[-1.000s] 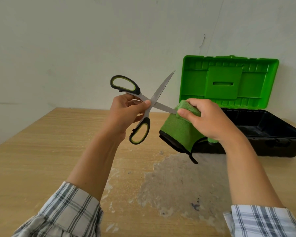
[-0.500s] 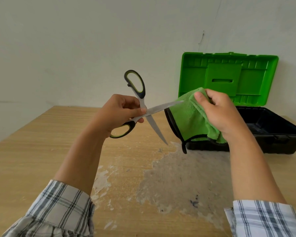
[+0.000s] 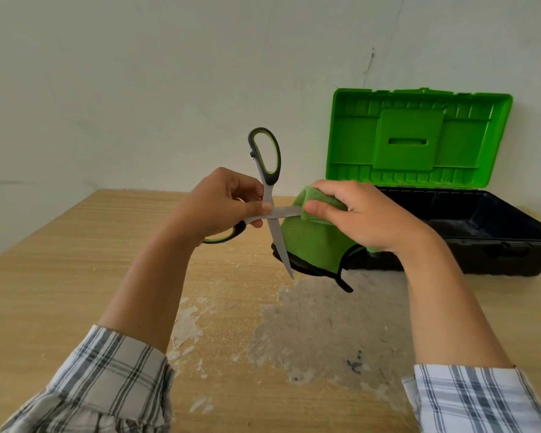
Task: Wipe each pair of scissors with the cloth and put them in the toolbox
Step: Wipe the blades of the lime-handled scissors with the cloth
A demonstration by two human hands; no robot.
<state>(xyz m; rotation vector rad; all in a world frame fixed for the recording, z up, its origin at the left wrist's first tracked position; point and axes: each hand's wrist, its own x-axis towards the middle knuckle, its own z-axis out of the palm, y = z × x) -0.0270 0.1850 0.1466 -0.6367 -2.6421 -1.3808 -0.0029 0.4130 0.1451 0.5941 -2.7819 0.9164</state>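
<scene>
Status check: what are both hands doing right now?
Left hand pinches open scissors at pivot. Right hand wraps green cloth round one blade. Toolbox open, nothing blocking.

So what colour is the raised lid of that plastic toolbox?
Bright green plastic lid over a black plastic base; head view shows it.

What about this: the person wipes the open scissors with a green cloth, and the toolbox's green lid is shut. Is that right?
No. The head view shows the green lid of the black plastic toolbox standing open, not shut. The right hand does wipe the open black-and-green-handled steel scissors with the fluffy green cloth.
</scene>
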